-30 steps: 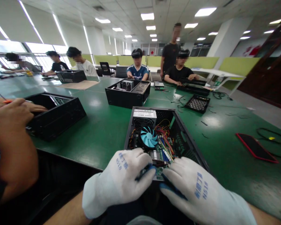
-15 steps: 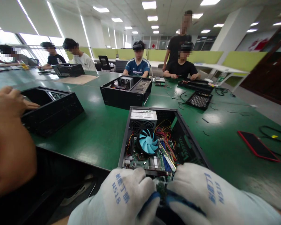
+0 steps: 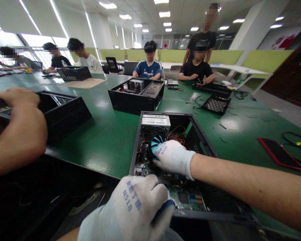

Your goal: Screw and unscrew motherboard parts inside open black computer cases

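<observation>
Green table, bright open office

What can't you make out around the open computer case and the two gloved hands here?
Head view:
- Blue cooler fan: mostly hidden under the white-gloved right hand.
- White-gloved left hand: fingers curl over the black open computer case edge; anything gripped is hidden.
- Green circuit board: labels too small.
</observation>
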{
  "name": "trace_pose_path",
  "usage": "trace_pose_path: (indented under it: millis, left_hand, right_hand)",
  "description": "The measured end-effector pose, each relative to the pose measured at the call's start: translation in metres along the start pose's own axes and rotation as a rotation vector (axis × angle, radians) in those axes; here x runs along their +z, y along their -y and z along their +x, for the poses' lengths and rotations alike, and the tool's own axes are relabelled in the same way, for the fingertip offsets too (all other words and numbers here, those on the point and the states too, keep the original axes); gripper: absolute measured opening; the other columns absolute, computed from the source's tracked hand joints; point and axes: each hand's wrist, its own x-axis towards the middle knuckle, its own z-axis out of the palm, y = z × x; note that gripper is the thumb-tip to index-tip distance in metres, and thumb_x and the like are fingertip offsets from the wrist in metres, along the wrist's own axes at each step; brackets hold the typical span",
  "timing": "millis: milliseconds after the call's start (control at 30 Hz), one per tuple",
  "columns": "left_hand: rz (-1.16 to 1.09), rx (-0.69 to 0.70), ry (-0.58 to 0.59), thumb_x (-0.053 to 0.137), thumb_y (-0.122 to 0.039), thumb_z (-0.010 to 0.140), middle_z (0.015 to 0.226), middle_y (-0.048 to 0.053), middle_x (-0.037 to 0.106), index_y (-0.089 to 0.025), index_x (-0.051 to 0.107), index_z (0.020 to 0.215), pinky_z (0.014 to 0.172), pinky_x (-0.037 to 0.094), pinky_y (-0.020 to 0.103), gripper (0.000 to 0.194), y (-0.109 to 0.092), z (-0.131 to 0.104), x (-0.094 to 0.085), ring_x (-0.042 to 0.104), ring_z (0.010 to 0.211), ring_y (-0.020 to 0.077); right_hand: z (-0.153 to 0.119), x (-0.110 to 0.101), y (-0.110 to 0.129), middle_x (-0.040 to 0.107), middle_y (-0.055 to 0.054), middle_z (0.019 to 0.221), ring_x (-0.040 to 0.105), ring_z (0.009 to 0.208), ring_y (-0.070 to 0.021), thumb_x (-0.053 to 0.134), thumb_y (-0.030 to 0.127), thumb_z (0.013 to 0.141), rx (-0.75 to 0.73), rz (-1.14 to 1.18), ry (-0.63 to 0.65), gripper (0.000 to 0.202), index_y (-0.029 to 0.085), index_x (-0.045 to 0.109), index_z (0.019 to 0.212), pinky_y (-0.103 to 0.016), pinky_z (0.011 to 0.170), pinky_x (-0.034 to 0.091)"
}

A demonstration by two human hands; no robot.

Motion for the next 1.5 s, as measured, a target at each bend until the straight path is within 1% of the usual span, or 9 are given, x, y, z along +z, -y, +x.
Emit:
trace_pose_path:
  millis: [67, 200, 400, 533, 667, 900, 1100, 1300, 1500]
  left_hand:
    - [0.0, -0.001, -0.001, 0.055, -0.032, 0.096, 0.075, 0.002, 0.06, -0.023, 0.052, 0.078, 0.05, 0.035, 0.032, 0.02, 0.0, -0.001, 0.0, 0.055, 0.059, 0.0163]
    - [-0.02, -0.004, -0.016, 0.054, -0.032, 0.096, 0.076, 0.002, 0.06, -0.023, 0.051, 0.077, 0.051, 0.037, 0.032, 0.021, 0.0, -0.002, 0.001, 0.053, 0.058, 0.016]
    - [-0.059, -0.009, -0.02, 0.056, -0.032, 0.095, 0.078, 0.003, 0.062, -0.023, 0.05, 0.077, 0.052, 0.039, 0.031, 0.021, 0.002, -0.001, 0.001, 0.054, 0.06, 0.0162]
    - [-0.072, 0.002, -0.026, 0.057, -0.031, 0.095, 0.078, 0.003, 0.063, -0.023, 0.052, 0.078, 0.051, 0.04, 0.031, 0.02, 0.003, 0.0, -0.001, 0.055, 0.059, 0.0162]
    - [-0.058, 0.015, -0.034, 0.056, -0.033, 0.094, 0.077, 0.002, 0.062, -0.023, 0.052, 0.079, 0.048, 0.037, 0.032, 0.019, 0.004, 0.0, 0.001, 0.055, 0.058, 0.0163]
    - [-0.045, -0.001, -0.039, 0.054, -0.034, 0.095, 0.076, 0.001, 0.059, -0.024, 0.051, 0.079, 0.048, 0.034, 0.033, 0.02, 0.003, -0.001, 0.004, 0.053, 0.057, 0.0164]
    - [-0.038, -0.002, -0.057, 0.055, -0.034, 0.095, 0.075, 0.002, 0.059, -0.023, 0.053, 0.081, 0.05, 0.035, 0.031, 0.018, 0.003, -0.002, 0.006, 0.053, 0.058, 0.0158]
    - [-0.039, 0.005, -0.041, 0.055, -0.034, 0.095, 0.078, 0.002, 0.06, -0.023, 0.053, 0.081, 0.05, 0.035, 0.033, 0.018, 0.002, -0.001, 0.005, 0.054, 0.059, 0.0169]
    - [-0.04, 0.015, -0.02, 0.054, -0.031, 0.096, 0.078, 0.001, 0.06, -0.023, 0.055, 0.083, 0.052, 0.038, 0.034, 0.016, 0.001, 0.0, 0.001, 0.055, 0.061, 0.0166]
  right_hand:
    - [0.0, 0.005, -0.002, 0.078, -0.015, 0.095, 0.075, 0.089, -0.0265, 0.049, 0.037, 0.1, -0.001, -0.002, -0.013, 0.035, 0.016, 0.076, 0.1, -0.034, 0.075, 0.052]
    - [-0.005, 0.015, -0.016, 0.078, -0.011, 0.085, 0.075, 0.082, -0.0252, 0.047, 0.041, 0.099, 0.028, 0.028, -0.059, 0.038, 0.018, 0.077, 0.091, -0.031, 0.067, 0.048]
    - [-0.02, 0.011, -0.034, 0.077, -0.007, 0.083, 0.073, 0.079, -0.0219, 0.046, 0.042, 0.099, 0.062, 0.047, -0.183, 0.035, 0.021, 0.071, 0.086, -0.03, 0.064, 0.042]
    - [-0.028, 0.014, -0.05, 0.075, -0.008, 0.077, 0.072, 0.076, -0.0224, 0.047, 0.04, 0.098, 0.113, -0.03, -0.135, 0.035, 0.02, 0.069, 0.081, -0.031, 0.064, 0.041]
    - [-0.024, 0.018, -0.07, 0.077, -0.011, 0.082, 0.074, 0.081, -0.0261, 0.046, 0.041, 0.098, 0.218, -0.086, -0.066, 0.036, 0.019, 0.073, 0.088, -0.033, 0.067, 0.045]
    - [0.003, 0.018, -0.098, 0.077, -0.017, 0.104, 0.073, 0.097, -0.0308, 0.041, 0.042, 0.101, 0.26, -0.129, -0.034, 0.043, 0.016, 0.074, 0.109, -0.037, 0.076, 0.049]
    - [0.009, 0.015, -0.099, 0.077, -0.018, 0.107, 0.072, 0.098, -0.0301, 0.037, 0.042, 0.104, 0.264, -0.127, -0.034, 0.045, 0.015, 0.072, 0.112, -0.037, 0.077, 0.048]
    - [-0.006, 0.02, -0.097, 0.074, -0.018, 0.106, 0.067, 0.102, -0.0328, 0.054, 0.057, 0.095, 0.226, -0.187, -0.096, 0.049, 0.014, 0.072, 0.109, -0.038, 0.08, 0.045]
    - [-0.01, 0.023, -0.099, 0.075, -0.017, 0.101, 0.066, 0.1, -0.034, 0.056, 0.055, 0.094, 0.201, -0.203, -0.09, 0.046, 0.014, 0.075, 0.101, -0.039, 0.08, 0.044]
